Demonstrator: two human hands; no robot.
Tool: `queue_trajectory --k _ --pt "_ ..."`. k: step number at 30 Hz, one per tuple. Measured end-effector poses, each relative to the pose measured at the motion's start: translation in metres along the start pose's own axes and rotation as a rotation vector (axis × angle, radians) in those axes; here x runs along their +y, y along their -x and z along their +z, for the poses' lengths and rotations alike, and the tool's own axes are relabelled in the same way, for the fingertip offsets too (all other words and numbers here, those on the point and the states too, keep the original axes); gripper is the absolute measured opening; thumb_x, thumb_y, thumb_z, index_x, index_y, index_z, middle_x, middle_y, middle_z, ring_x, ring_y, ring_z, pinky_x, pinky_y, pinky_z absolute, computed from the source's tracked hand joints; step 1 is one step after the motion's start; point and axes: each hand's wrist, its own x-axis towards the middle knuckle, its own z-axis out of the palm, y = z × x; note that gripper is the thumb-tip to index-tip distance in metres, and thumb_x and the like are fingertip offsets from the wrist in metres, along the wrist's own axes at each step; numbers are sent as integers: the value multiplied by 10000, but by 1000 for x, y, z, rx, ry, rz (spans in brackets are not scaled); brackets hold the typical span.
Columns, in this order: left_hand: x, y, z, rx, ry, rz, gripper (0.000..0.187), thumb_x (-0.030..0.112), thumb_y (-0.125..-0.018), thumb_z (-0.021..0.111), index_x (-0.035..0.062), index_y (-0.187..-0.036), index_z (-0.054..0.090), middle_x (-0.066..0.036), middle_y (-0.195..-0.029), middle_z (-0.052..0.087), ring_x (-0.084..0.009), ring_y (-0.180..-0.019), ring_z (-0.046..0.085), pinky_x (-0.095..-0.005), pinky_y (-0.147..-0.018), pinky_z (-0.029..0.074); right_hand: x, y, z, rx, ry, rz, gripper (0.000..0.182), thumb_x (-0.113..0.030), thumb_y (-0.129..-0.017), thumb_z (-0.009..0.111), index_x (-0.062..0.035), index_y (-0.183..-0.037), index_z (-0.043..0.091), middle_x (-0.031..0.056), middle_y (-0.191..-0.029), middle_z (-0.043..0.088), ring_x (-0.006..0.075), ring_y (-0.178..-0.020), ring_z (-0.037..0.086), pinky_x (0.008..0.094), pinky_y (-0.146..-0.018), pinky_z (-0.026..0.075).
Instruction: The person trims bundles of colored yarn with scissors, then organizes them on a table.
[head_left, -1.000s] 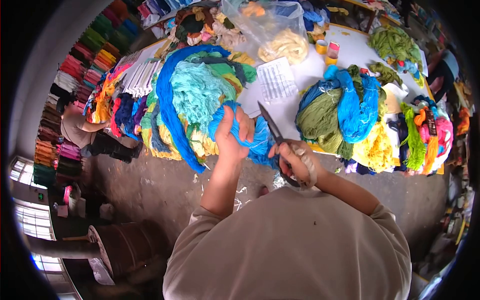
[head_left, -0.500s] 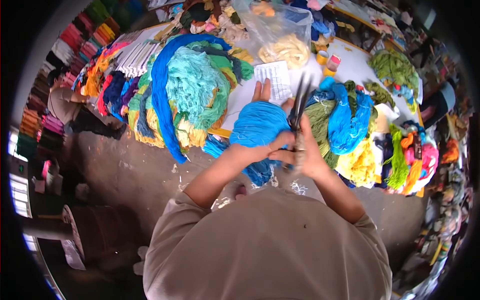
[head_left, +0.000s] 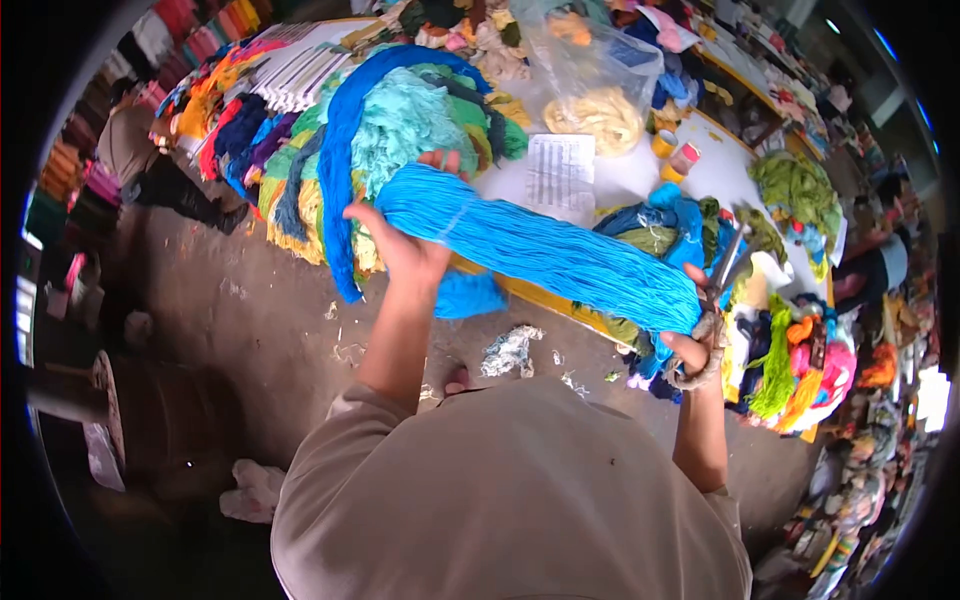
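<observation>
A bright blue yarn skein is stretched across in front of me, sloping down to the right. My left hand grips its left end, thumb in front and fingertips showing behind. At the other end, my right hand is closed on the skein and also holds scissors with cloth-wrapped handles, blades pointing up. A pale tie crosses the skein near my left hand. Below it hangs another bunch of blue yarn; what it is attached to is hidden.
Heaped on the table are a turquoise yarn pile, a printed sheet, a clear bag with cream yarn and thread cones. A person stands at left. Yarn scraps lie on the floor.
The blue skein, bunched between my hands before, is now drawn out lengthwise. My left hand has moved left and up; my right hand has moved right with the scissors.
</observation>
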Motion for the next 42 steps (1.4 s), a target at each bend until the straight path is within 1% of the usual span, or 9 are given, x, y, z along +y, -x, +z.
queue_trajectory --k 3,6,8,11,15,18,24,27,42 --pt "-5 -1 32 16 -23 -127 1004 758 -867 461 30 -1522 243 -197 -1577 295 -415 -1462 260 -595 -1199 188 21 -1 -11 -177 307 -204 901 173 -665 689 -54 -1466 345 107 -1421 450 263 -1305 450 389 -1098 356" --pt "-14 -2 29 -241 116 -194 783 725 -937 335 137 -1438 465 -99 -1519 435 -411 -1457 274 -692 -1156 156 24 5 -5 -204 619 -117 747 48 -744 767 -71 -1387 405 88 -1321 530 235 -1249 493 365 -1077 371" --pt "-16 3 42 -440 131 -247 693 687 -984 246 200 -1283 638 26 -1307 645 -317 -1438 358 -760 -1131 62 29 8 14 -232 482 -184 617 12 -802 732 -58 -1361 482 81 -1178 603 184 -1058 579 319 -914 471" --pt "-33 -5 40 -716 323 -311 707 735 -954 230 255 -1193 692 -4 -1259 680 -302 -1346 497 -760 -1130 28 17 9 49 -471 208 31 430 -20 -871 661 -20 -1297 602 16 -855 648 41 -667 575 188 -611 450" --pt "-22 -3 54 -597 407 -464 545 641 -985 363 235 -1014 726 127 -1102 726 -133 -1296 541 -742 -1142 -23 7 7 82 -575 232 219 320 -26 -943 550 -30 -1252 632 -4 -707 632 33 -634 575 185 -560 427" --pt "-21 0 57 -535 474 -449 500 612 -993 381 240 -1028 714 135 -1127 719 -128 -1317 522 -736 -1144 -36 20 4 79 -598 157 273 396 -163 -865 750 -76 -1239 653 -44 -758 584 34 -680 555 211 -619 443" --pt "-28 8 49 -500 427 -466 524 641 -993 341 273 -1056 709 159 -1183 694 -107 -1354 475 -739 -1146 -21 28 6 82 -551 292 117 505 -42 -742 835 -124 -1213 672 -53 -681 570 6 -636 522 198 -589 428" --pt "-33 11 47 -454 440 -457 666 781 -921 272 314 -1137 696 188 -1178 687 -131 -1366 474 -742 -1144 47 16 5 82 -547 325 135 432 -134 -824 785 -92 -1235 657 -30 -770 591 47 -678 566 221 -624 455" --pt "-44 9 38 -221 347 -379 514 681 -967 362 317 -1077 707 110 -1187 704 -162 -1311 535 -751 -1115 187 31 6 67 -484 302 14 460 -57 -753 845 -80 -1176 666 -5 -804 637 61 -692 589 249 -634 481"
